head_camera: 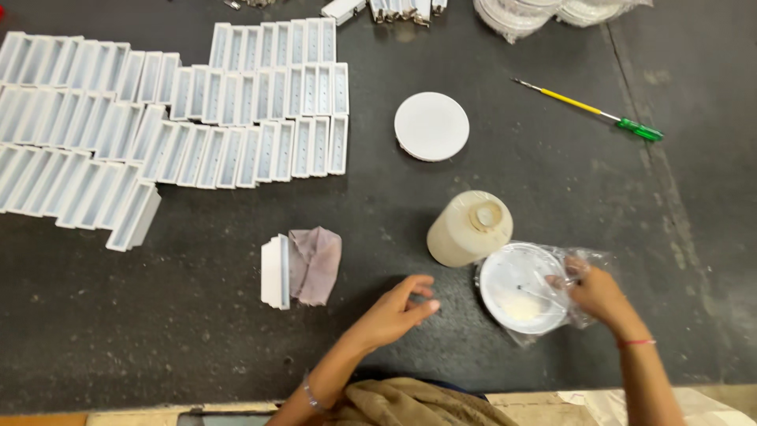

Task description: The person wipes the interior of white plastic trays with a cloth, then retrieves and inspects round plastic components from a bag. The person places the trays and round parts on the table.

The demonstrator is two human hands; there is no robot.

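The right hand [597,293] pinches a clear plastic bag [579,315] around a round white dish [520,288]. The left hand [397,309] hovers half-open, holding nothing, above the dark table [552,173].

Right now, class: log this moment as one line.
left hand: empty, over table | right hand: stirs white dish | cream jar: beside dish

The white trays [47,158] run off the left edge. Stacked round discs [544,12] are cut by the top edge. Right hand [599,293] fingers are blurred behind a clear bag [587,260].
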